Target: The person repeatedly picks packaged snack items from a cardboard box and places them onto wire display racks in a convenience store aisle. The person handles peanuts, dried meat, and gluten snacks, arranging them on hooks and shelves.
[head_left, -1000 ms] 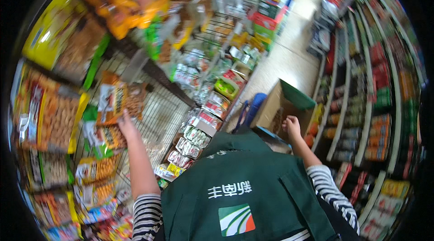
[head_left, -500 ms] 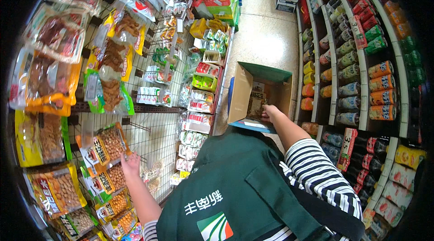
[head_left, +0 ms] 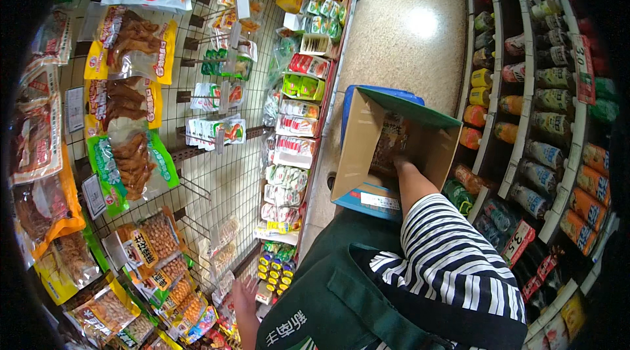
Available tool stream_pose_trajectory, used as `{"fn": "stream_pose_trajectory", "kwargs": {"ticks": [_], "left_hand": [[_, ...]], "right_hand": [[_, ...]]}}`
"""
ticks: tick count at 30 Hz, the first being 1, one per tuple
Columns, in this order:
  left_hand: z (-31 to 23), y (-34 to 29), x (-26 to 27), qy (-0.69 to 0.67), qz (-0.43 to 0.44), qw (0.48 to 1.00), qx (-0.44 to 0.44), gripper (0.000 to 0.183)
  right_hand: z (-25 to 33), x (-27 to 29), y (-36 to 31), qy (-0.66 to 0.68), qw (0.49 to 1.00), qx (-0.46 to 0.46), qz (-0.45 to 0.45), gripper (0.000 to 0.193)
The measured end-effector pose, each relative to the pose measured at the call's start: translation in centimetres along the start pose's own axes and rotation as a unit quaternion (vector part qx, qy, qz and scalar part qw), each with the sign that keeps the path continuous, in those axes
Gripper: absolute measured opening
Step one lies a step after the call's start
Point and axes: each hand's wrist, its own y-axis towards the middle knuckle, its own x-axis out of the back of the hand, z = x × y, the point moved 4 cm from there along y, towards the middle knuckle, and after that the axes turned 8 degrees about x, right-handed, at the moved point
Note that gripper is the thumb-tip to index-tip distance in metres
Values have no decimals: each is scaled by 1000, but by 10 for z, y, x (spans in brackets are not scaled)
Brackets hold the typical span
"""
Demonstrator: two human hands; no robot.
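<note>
My right hand (head_left: 405, 171) reaches down into an open cardboard box (head_left: 359, 146), at the lower edge of a snack packet (head_left: 388, 143) that looks like peanuts. Its fingers are lost in the shadow there, so their grip is hidden. My left hand (head_left: 245, 295) is open and somewhat blurred, with nothing in it, low beside the wire rack. To the left of it hang bags of peanuts (head_left: 152, 240) on hooks, with more nut bags (head_left: 108, 314) below.
The box stands against a blue object (head_left: 400, 94) in the aisle. On the left, a wire grid rack (head_left: 220, 182) carries hanging meat snacks (head_left: 131, 100) and protruding hooks. Small packs line a low shelf (head_left: 295, 152). Bottled drinks (head_left: 538, 153) fill shelves on the right.
My left hand has come away from the hanging peanut bags, rightward and down. My right hand has gone deeper into the box. The whole view has shifted.
</note>
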Motion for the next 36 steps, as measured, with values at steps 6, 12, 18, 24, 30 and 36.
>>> {"fn": "stream_pose_trajectory", "kwargs": {"ticks": [6, 12, 18, 24, 30, 36], "left_hand": [[49, -22, -19, 107, -63, 991, 48, 76], [64, 24, -25, 351, 85, 923, -130, 74], [42, 21, -93, 279, 59, 956, -61, 71], [48, 55, -91, 234, 89, 967, -57, 66], [56, 105, -62, 182, 120, 976, -18, 64], [35, 106, -70, 221, 152, 960, -81, 65]], "right_hand": [[-39, -7, 40, -14, 999, 42, 3, 30], [-17, -14, 12, -15, 999, 41, 27, 27], [31, 13, -27, -29, 998, 47, 18, 23], [80, 51, -65, -20, 995, 101, 4, 19], [171, 93, -168, -148, 979, 137, 29, 10], [198, 100, -143, -773, 507, 316, 212, 19]]}}
